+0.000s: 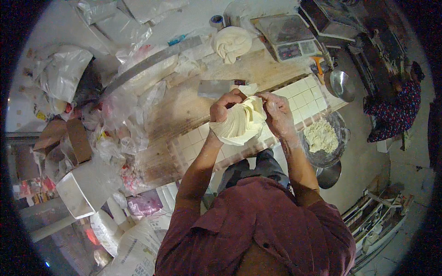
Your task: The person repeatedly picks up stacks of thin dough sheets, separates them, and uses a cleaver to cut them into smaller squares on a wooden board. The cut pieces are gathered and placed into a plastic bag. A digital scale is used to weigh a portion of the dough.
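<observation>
Both my hands hold a thick stack of thin, pale yellow sheets point(238, 120), fanned out at its lower left. My left hand point(224, 105) grips its left side, with the fingers curled at the top. At the upper right edge, my right hand point(277, 110) pinches the sheets; the hand is dusted with white powder. Beneath lies a board with rows of pale square pieces point(305, 96), partly hidden by the stack and my arms. A flat metal blade point(214, 88) with a dark handle rests on the wooden table point(165, 114) beyond my left hand.
A basin of crumbly pale dough point(321, 136) stands right of the board. Behind are a digital scale point(290, 51), an orange-handled tool point(318, 65), a cloth bundle point(233, 43) and a roll of tape point(217, 21). Plastic bags point(117, 127) crowd the left; a person point(397, 108) is at far right.
</observation>
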{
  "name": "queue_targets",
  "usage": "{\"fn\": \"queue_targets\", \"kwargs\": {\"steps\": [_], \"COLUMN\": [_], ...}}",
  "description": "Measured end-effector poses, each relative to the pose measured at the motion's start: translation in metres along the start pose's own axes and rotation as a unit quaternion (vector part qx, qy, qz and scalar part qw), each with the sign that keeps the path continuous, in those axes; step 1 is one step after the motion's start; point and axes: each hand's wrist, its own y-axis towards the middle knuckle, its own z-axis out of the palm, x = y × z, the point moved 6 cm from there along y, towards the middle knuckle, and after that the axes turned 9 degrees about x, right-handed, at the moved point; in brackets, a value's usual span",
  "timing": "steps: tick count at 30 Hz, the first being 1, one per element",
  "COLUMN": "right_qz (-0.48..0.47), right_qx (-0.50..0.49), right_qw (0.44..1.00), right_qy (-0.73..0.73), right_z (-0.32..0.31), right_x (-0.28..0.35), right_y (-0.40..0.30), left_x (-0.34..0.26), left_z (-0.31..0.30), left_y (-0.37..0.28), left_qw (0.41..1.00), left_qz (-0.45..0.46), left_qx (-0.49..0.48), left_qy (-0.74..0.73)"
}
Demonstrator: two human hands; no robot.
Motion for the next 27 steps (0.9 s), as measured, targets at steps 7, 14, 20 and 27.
{"fn": "queue_targets", "kwargs": {"steps": [7, 14, 20, 27], "right_qz": [0.058, 0.087, 0.201, 0.260], "right_qx": [0.035, -0.003, -0.009, -0.038], "right_qw": [0.979, 0.994, 0.979, 0.963], "right_qy": [-0.193, -0.069, 0.019, 0.068], "right_z": [0.011, -0.008, -0.025, -0.064], "right_x": [0.010, -0.033, -0.091, -0.167], "right_y": [0.000, 0.009, 0.023, 0.046], "left_x": [-0.007, -0.016, 0.037, 0.066], "left_z": [-0.005, -0.028, -0.075, -0.138], "left_y": [0.000, 0.005, -0.036, -0.080], "left_qw": [0.980, 0.905, 0.913, 0.800], "left_qz": [0.028, -0.214, -0.303, -0.172], "left_qx": [-0.051, -0.145, -0.235, -0.156], "left_qy": [0.192, 0.339, 0.137, 0.553]}}
